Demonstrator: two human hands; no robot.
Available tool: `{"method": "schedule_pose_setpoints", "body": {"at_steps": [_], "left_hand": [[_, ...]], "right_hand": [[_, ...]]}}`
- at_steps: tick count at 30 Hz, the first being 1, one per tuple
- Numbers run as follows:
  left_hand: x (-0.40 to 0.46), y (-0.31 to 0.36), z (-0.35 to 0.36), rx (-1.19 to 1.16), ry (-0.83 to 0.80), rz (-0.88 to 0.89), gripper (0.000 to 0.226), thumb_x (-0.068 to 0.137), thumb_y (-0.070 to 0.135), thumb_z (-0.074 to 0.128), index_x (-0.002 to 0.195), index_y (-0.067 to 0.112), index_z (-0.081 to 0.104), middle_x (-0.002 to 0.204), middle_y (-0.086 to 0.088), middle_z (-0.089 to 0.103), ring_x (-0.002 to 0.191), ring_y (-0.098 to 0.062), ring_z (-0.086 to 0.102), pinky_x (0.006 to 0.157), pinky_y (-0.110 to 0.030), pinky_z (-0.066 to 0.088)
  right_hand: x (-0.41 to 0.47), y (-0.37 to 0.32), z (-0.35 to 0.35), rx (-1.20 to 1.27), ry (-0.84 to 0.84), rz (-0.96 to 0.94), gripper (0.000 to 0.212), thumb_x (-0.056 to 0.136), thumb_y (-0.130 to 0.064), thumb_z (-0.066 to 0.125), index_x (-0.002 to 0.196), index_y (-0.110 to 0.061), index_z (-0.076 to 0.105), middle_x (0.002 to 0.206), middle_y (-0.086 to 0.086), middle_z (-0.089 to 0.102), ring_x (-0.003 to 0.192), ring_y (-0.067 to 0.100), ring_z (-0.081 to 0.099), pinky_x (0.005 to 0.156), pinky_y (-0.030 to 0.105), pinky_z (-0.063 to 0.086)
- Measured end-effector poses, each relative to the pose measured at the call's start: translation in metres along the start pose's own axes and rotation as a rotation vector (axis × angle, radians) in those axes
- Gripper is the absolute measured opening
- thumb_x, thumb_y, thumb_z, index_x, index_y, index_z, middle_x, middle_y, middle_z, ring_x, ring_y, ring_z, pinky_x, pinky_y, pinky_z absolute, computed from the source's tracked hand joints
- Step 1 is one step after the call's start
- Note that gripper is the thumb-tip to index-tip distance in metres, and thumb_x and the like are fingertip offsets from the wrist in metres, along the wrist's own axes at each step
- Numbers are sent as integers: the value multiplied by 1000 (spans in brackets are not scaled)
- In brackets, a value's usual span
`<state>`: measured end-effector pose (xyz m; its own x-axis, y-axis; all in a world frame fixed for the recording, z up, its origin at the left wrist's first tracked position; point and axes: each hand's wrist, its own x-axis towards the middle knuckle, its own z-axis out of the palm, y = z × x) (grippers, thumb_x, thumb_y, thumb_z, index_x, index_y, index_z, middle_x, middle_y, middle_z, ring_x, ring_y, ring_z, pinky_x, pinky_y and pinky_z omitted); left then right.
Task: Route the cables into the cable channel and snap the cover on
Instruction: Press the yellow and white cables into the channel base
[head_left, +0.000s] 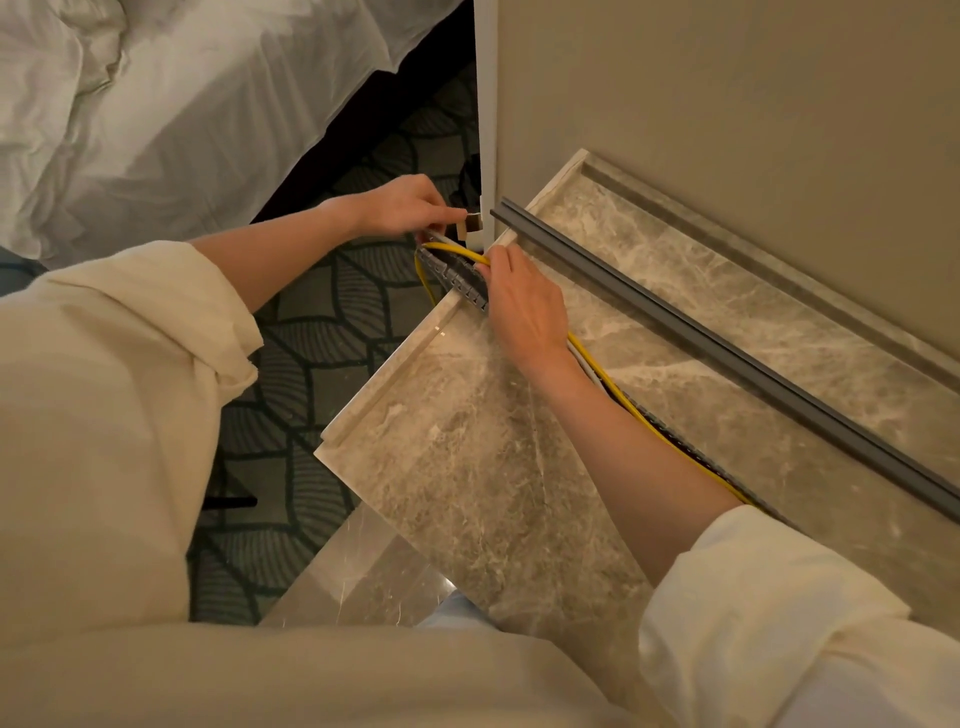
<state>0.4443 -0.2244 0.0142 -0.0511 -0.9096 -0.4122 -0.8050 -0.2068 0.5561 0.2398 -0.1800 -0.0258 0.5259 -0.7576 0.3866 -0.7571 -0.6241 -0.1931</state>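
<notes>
Cables half routed: my right hand (524, 306) presses the yellow cable (613, 387) into the channel (460, 278), left hand (402, 205) pinches its end; cover (727, 353) lies unfitted on the worktop (467, 467)

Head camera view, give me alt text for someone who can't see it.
Two hands work a yellow cable into a slotted grey channel at the corner of a marble shelf: left hand at the channel's end, right hand pressing on it. The grey cover lies loose beside them.
</notes>
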Motion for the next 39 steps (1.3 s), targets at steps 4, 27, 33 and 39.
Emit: {"method": "schedule_pose_setpoints", "body": {"at_steps": [4,27,33,39], "left_hand": [[-8,-1,-10,-38,-26,44,37,88,37,58,72,4,65,73,-7,61,70,-11,56,74,-26,42],[-33,-5,-15,-57,-117,32,18,85,35,63,93,20,64,102,-6,65,100,-20,60,96,-42,47],[-35,-5,-10,-95,-175,23,19,90,28,57,105,25,68,106,4,66,105,-15,58,93,-32,48],[-37,1,-6,-112,-161,3,20,87,30,61,104,23,70,102,7,67,102,-8,58,93,-28,43]], "right_hand": [[-1,0,-2,-15,14,-17,20,97,-30,50,91,-11,56,81,4,58,53,10,41,43,22,26],[-4,-2,-17,-101,-20,-171,40,91,-39,51,102,-3,65,89,13,62,84,27,59,67,35,48],[-5,-5,-16,-231,-31,-229,37,90,-40,55,104,-9,68,88,4,65,82,17,61,63,25,48],[-12,-7,-9,-183,-224,-223,41,100,-24,38,132,2,45,118,16,62,104,25,60,84,34,50]]}}
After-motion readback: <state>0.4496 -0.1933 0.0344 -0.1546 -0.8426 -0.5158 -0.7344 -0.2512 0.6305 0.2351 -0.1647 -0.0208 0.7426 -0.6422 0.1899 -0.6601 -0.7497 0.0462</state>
